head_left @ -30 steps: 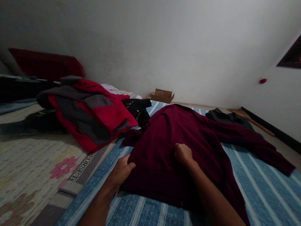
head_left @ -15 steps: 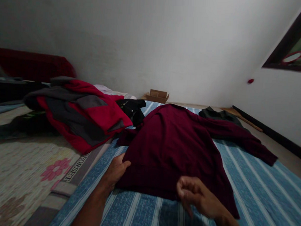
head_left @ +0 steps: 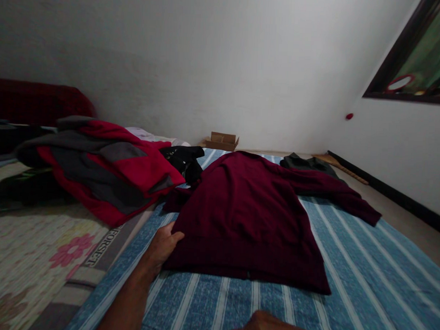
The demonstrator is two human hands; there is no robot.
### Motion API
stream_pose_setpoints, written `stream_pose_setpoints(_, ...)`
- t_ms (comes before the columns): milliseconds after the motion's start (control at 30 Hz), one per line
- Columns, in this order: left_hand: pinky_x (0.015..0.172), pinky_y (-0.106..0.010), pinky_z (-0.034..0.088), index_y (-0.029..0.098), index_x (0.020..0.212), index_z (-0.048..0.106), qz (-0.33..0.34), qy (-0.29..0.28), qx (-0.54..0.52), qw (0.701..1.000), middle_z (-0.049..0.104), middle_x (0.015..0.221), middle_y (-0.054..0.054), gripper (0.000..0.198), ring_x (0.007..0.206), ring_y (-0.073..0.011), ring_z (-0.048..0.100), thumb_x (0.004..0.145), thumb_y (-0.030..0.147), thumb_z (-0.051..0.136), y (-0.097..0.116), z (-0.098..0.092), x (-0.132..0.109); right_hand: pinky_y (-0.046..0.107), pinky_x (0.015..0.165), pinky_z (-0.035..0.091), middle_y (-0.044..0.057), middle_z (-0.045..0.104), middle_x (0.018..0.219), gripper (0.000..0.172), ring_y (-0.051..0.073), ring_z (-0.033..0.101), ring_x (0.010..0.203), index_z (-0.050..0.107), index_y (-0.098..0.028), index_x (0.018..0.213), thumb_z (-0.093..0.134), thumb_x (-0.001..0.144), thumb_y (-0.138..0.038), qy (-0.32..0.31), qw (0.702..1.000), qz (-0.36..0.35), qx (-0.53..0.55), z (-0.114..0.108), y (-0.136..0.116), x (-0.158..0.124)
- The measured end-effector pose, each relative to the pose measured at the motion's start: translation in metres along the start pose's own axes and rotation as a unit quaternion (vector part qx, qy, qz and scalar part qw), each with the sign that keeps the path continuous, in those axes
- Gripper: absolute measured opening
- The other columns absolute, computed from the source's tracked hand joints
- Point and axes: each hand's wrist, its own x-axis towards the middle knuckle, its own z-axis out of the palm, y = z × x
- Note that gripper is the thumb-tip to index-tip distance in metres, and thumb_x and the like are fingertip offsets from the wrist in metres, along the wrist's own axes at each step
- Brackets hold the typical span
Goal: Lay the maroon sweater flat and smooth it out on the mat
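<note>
A dark maroon sweater (head_left: 250, 214) lies spread flat on a blue striped sheet (head_left: 364, 276), one sleeve stretched out to the right. My left hand (head_left: 162, 247) rests on the sheet with its fingers on the sweater's near left corner at the hem. Only a sliver of my right hand (head_left: 268, 328) shows at the bottom edge, off the sweater; its fingers are out of view.
A red and grey jacket (head_left: 107, 170) is heaped to the left, with a black garment (head_left: 184, 160) beside it. A dark piece of clothing (head_left: 306, 163) lies behind the sleeve. A small cardboard box (head_left: 222, 141) sits by the wall. A floral mat (head_left: 40, 250) covers the left.
My right hand has pulled back from the middle of the sweater toward me, down to the bottom edge of the view. My left hand has stayed at the sweater's corner.
</note>
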Motion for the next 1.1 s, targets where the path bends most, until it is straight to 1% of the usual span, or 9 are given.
stream_pose_setpoints(100,0.061,-0.028,0.048,0.017,0.093,0.063,0.003,-0.005,0.002,1.0,0.07,0.078,-0.001,0.035,0.074,-0.0231,0.064,0.061,0.024,0.052,0.002,0.001,-0.002,0.02,0.057,0.036,-0.003,0.062,0.073,0.013,0.011,0.055,0.063,0.064,-0.022,0.09,0.055,0.08,-0.02,0.103,0.988,0.023,-0.109,-0.015,-0.008,0.009)
stream_pose_setpoints(167,0.062,-0.027,0.048,0.017,0.094,0.063,0.007,-0.003,0.007,1.0,0.07,0.078,-0.001,0.035,0.075,-0.0228,0.064,0.061,0.023,0.051,0.002,0.001,-0.002,0.022,0.061,0.036,0.001,0.062,0.078,0.018,0.013,0.054,0.068,0.063,-0.019,0.086,0.046,0.082,-0.012,0.203,0.942,0.072,-0.258,-0.028,-0.014,0.016)
stream_pose_setpoints(200,0.061,-0.027,0.048,0.017,0.094,0.063,0.008,-0.001,0.012,1.0,0.07,0.078,-0.001,0.035,0.075,-0.0227,0.064,0.061,0.023,0.051,0.001,0.001,-0.002,0.023,0.064,0.036,0.003,0.063,0.082,0.021,0.014,0.055,0.073,0.063,-0.018,0.086,0.045,0.082,-0.009,0.226,0.913,0.096,-0.326,-0.033,-0.016,0.019)
stream_pose_setpoints(233,0.061,-0.027,0.048,0.017,0.093,0.063,0.01,0.0,0.016,1.0,0.07,0.078,-0.001,0.035,0.075,-0.0227,0.064,0.061,0.024,0.051,0.0,0.001,-0.001,0.024,0.067,0.036,0.005,0.063,0.086,0.021,0.016,0.055,0.078,0.062,-0.018,0.087,0.045,0.082,-0.008,0.228,0.89,0.116,-0.378,-0.038,-0.018,0.021)
stream_pose_setpoints(300,0.061,-0.027,0.048,0.017,0.094,0.063,0.015,0.0,0.021,1.0,0.07,0.078,-0.001,0.035,0.075,-0.0228,0.064,0.062,0.024,0.051,-0.002,0.0,-0.001,0.026,0.07,0.037,0.006,0.062,0.093,0.021,0.019,0.055,0.086,0.063,-0.018,0.09,0.047,0.08,-0.008,0.194,0.867,0.144,-0.436,-0.043,-0.018,0.025)
stream_pose_setpoints(400,0.062,-0.028,0.048,0.016,0.092,0.063,0.022,0.006,0.03,0.999,0.07,0.077,-0.002,0.034,0.075,-0.0235,0.065,0.061,0.026,0.051,-0.004,0.0,0.0,0.026,0.069,0.036,0.006,0.062,0.094,0.021,0.019,0.055,0.087,0.063,-0.019,0.09,0.046,0.082,-0.008,0.163,0.86,0.167,-0.455,-0.042,-0.013,0.028)
stream_pose_setpoints(533,0.058,-0.027,0.047,0.016,0.09,0.064,0.008,0.003,0.015,1.0,0.069,0.074,-0.001,0.034,0.071,-0.0226,0.064,0.059,0.025,0.051,0.0,0.001,-0.001,0.026,0.066,0.035,0.006,0.061,0.091,0.025,0.018,0.054,0.085,0.062,-0.019,0.085,0.041,0.083,-0.005,0.177,0.854,0.159,-0.463,-0.039,0.0,0.031)
stream_pose_setpoints(767,0.052,-0.025,0.044,0.016,0.088,0.062,-0.036,-0.024,-0.08,0.996,0.066,0.064,0.002,0.035,0.06,-0.019,0.061,0.055,0.021,0.052,0.001,-0.001,-0.004,0.025,0.063,0.033,0.004,0.06,0.087,0.022,0.015,0.052,0.078,0.059,-0.019,0.084,0.044,0.079,-0.004,0.137,0.874,0.102,-0.455,-0.041,0.012,0.021)
stream_pose_setpoints(1100,0.051,-0.024,0.045,0.016,0.09,0.06,-0.069,-0.06,-0.141,0.986,0.067,0.064,0.002,0.037,0.057,-0.0176,0.061,0.053,0.019,0.055,-0.007,-0.005,-0.001,0.026,0.062,0.032,0.003,0.06,0.084,0.02,0.015,0.054,0.076,0.059,-0.019,0.082,0.047,0.077,-0.004,0.156,0.868,0.1,-0.46,-0.03,0.015,0.02)
